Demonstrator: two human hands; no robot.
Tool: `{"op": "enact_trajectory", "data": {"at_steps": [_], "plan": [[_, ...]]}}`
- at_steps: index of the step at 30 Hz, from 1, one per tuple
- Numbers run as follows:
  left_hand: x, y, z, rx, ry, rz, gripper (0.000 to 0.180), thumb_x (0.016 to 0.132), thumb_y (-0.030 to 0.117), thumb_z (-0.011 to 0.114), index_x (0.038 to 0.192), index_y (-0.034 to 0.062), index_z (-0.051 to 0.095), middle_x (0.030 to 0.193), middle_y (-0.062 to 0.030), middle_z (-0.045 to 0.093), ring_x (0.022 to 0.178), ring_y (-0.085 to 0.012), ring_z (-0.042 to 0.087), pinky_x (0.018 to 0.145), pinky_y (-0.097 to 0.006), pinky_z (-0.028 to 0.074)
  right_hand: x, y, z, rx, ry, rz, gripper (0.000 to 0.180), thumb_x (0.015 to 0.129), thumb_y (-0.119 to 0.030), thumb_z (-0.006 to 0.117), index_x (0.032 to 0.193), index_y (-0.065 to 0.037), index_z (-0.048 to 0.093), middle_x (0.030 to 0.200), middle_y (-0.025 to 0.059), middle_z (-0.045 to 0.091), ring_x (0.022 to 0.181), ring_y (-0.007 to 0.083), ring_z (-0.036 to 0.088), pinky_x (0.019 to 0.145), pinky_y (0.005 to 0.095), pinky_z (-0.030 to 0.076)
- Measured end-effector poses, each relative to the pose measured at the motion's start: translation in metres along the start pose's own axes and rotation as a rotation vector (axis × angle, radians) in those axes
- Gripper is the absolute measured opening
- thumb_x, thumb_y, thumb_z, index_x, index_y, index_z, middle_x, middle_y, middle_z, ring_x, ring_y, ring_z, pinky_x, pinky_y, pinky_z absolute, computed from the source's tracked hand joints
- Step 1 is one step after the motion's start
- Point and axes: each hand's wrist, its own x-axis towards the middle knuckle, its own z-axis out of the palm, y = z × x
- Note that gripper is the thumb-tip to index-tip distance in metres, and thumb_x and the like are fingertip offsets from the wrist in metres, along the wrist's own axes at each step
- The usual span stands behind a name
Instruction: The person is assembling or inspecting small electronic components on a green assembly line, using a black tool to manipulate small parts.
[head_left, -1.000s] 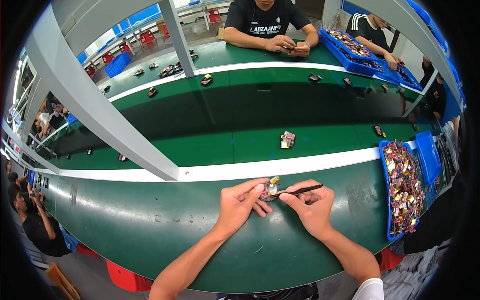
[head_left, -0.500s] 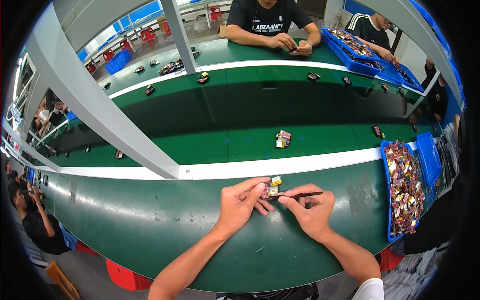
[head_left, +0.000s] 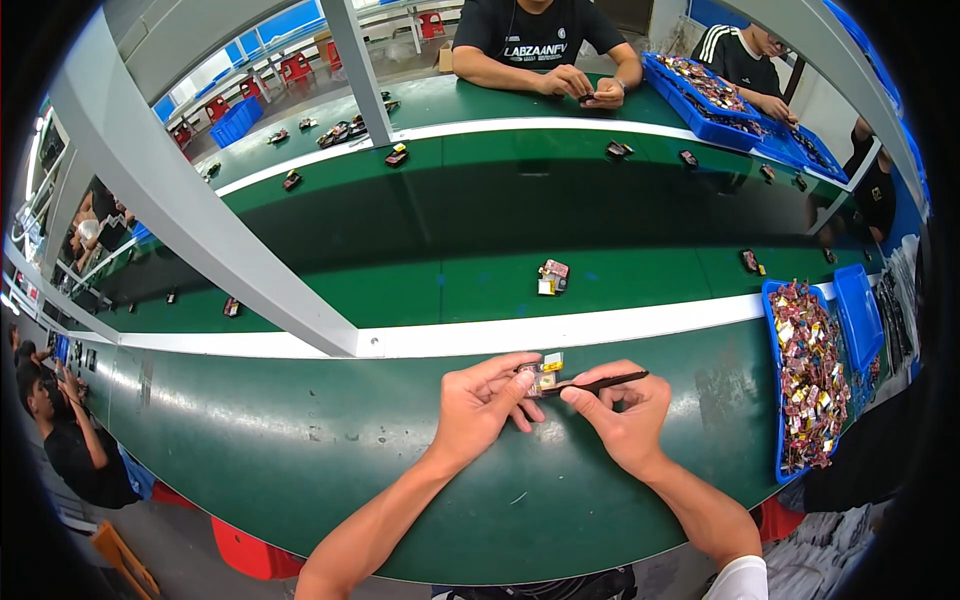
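Note:
Above the green workbench, my left hand [head_left: 484, 408] pinches a small electronic assembly [head_left: 541, 378] between thumb and fingers. A small silver and yellow battery [head_left: 552, 361] sticks out from its far side. My right hand [head_left: 627, 415] grips a slim dark tool, seemingly tweezers [head_left: 610, 382], between thumb and fingers. Its tip reaches the near right side of the assembly; the exact contact is too small to make out. Both forearms come in from the lower edge.
A blue tray [head_left: 775, 400] heaped with similar assemblies stands at the right, beside an empty-looking blue bin [head_left: 857, 315]. Beyond a white rail [head_left: 520, 325] runs a green conveyor belt [head_left: 400, 285] with scattered assemblies [head_left: 553, 277]. A grey post [head_left: 200, 190] slants across the left. Co-workers sit opposite.
Assemblies on the belt have shifted slightly left. The outer end of the tool in my right hand has risen a little; my left hand has hardly moved.

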Motion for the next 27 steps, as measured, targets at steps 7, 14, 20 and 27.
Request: {"op": "enact_trajectory", "data": {"at_steps": [7,14,20,27], "plan": [[-0.002,0.002,0.000,-0.007,0.018,-0.013,0.028,0.102,0.007,0.057,0.125,-0.0092,0.062,0.094,-0.0196,0.072,0.068,-0.0224,0.072,0.053,-0.028,0.058,0.001,-0.005,-0.001,-0.111,-0.056,-0.133,0.014,0.078,0.000,0.084,0.088,0.000,0.075,0.069,0.0003,0.068,0.046,-0.0008,0.043,0.044,0.0200,0.030],[0.000,-0.001,0.002,-0.008,-0.008,-0.009,0.028,0.102,0.006,0.057,0.125,-0.0087,0.062,0.096,-0.0196,0.072,0.068,-0.0214,0.071,0.053,-0.028,0.058,0.000,-0.001,-0.001,-0.155,-0.031,-0.214,0.011,0.075,0.001,0.084,0.083,-0.003,0.077,0.078,0.0039,0.075,0.043,0.0028,0.044,0.043,0.0217,0.033],[0.001,-0.003,0.002,0.009,-0.020,-0.018,0.029,0.101,0.006,0.057,0.127,-0.0090,0.061,0.098,-0.0197,0.072,0.069,-0.0206,0.071,0.054,-0.028,0.058,0.001,-0.002,-0.004,-0.250,-0.073,-0.342,0.013,0.073,0.001,0.083,0.082,-0.007,0.077,0.080,0.0030,0.077,0.041,0.0053,0.046,0.044,0.0224,0.034],[0.002,-0.003,0.003,0.033,-0.031,-0.005,0.031,0.099,0.001,0.059,0.128,-0.0087,0.061,0.091,-0.0136,0.073,0.071,-0.0133,0.069,0.056,-0.025,0.058,-0.001,-0.006,0.003,-0.406,-0.065,-0.663,0.019,0.069,0.005,0.079,0.082,-0.009,0.076,0.082,0.0016,0.077,0.051,0.0087,0.062,0.045,0.0237,0.033]]}}
